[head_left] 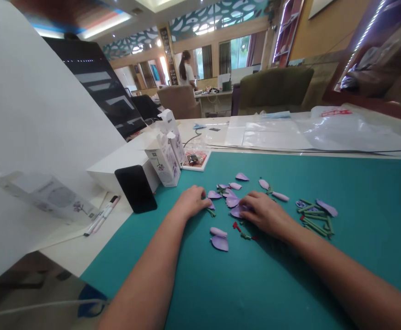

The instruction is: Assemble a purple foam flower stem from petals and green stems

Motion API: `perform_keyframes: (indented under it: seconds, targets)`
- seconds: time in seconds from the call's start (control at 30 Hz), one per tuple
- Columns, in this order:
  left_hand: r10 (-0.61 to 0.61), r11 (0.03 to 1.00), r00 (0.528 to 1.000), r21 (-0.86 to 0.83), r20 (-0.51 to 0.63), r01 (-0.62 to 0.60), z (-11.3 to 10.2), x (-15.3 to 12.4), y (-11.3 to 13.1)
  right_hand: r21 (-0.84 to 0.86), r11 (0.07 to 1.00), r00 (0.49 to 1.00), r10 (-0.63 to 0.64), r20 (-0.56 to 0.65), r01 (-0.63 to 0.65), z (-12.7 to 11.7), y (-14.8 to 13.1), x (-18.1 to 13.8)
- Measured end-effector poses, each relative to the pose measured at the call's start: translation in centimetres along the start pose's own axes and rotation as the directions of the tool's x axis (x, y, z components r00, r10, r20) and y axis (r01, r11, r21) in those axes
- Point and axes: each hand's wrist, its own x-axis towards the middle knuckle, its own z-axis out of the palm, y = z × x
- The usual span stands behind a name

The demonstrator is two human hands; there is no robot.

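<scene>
My left hand (pixel 192 201) rests on the green mat with its fingers bent and closed on a small purple petal (pixel 211 205). Across from it, my right hand (pixel 263 211) has its fingertips curled together on another purple petal (pixel 235 211). Between the hands lies a loose cluster of petals (pixel 232 199) with small green pieces (pixel 221 190). Nearer to me are a pale pink-purple bud piece (pixel 218 232) and a broad petal (pixel 220 243). Small red pieces (pixel 236 227) and green connectors (pixel 245 236) lie below my right hand.
Green stems (pixel 315 224) are heaped right of my right hand. Printed white boxes (pixel 164 160), a white tray (pixel 200 165) and a black phone (pixel 136 189) stand at left. Pens (pixel 102 215) lie beside the mat. Plastic bags (pixel 341 130) cover the back. A person (pixel 186 73) stands far off.
</scene>
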Motion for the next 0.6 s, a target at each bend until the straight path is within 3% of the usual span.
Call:
perform_keyframes:
  seconds: [0.23,0.33,0.43,0.6]
  targets:
    - [0.067,0.997,0.997,-0.039,0.031,-0.066,0.4,-0.4,1.6,-0.009,1.0,1.0,-0.002,0.008,0.002,-0.8,0.7,-0.8]
    - [0.079,0.994,0.997,-0.074,0.013,-0.078,-0.3,-0.7,1.9,-0.005,0.998,0.997,0.066,-0.046,-0.067,-2.3,1.4,-1.4]
    - [0.091,0.992,0.996,-0.091,0.012,-0.09,-1.3,-1.3,1.7,0.008,0.994,0.994,0.111,-0.016,-0.111,-3.5,1.2,-1.7]
    - [0.271,0.961,0.954,0.015,0.131,-0.275,-1.9,-2.4,2.0,0.041,0.998,0.996,0.042,0.083,-0.046,-4.1,-0.2,-1.8]
